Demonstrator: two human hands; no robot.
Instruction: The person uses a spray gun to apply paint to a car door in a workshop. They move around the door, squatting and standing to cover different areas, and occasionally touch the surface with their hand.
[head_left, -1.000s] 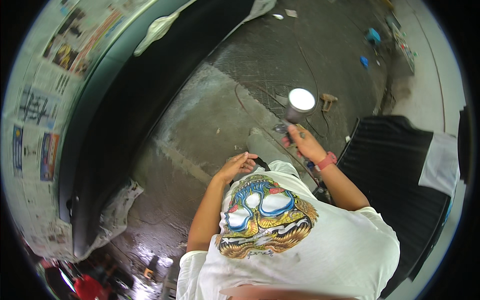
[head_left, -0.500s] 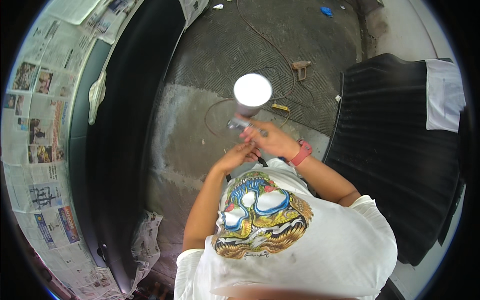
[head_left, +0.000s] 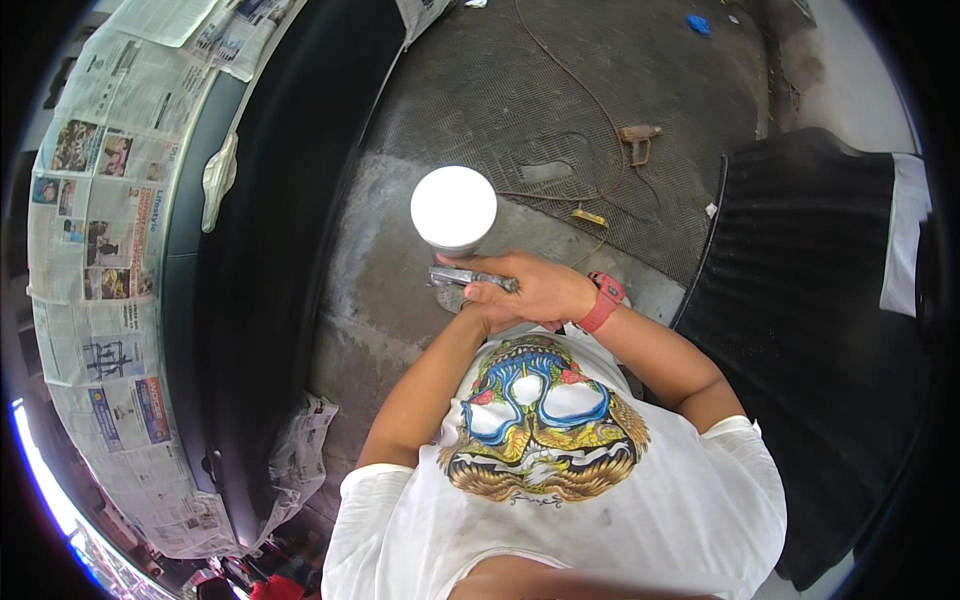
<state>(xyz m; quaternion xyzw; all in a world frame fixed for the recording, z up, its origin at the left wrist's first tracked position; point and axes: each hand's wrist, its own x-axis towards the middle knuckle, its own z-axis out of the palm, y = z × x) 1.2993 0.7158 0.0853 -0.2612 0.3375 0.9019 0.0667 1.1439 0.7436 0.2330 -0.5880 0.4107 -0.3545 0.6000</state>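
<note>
My right hand (head_left: 540, 284) is wrapped round a silver spray gun (head_left: 462, 277) in front of my chest. On top of the gun sits a cup with a round, bright white top (head_left: 454, 205). Just under the right hand is my left hand (head_left: 492, 318), close against it or touching. Its fingers are mostly covered by the right hand, so what they grip, if anything, does not show. To the left stands a glossy black vehicle panel (head_left: 275, 220), with newspaper masking (head_left: 110, 250) over the area beyond it.
At right is a dark ribbed panel (head_left: 800, 300) with a white cloth (head_left: 905, 235). On the floor mat lie a gun-shaped tool (head_left: 640, 140), a hose (head_left: 570, 75), a yellow object (head_left: 590, 217) and a blue crumpled piece (head_left: 698, 26). Loose masking sheet (head_left: 300, 450) hangs by the black panel.
The spray gun and its cup have shifted left and slightly down. My left hand has gone from beside the right hand's fingers to beneath it. The view has turned a little.
</note>
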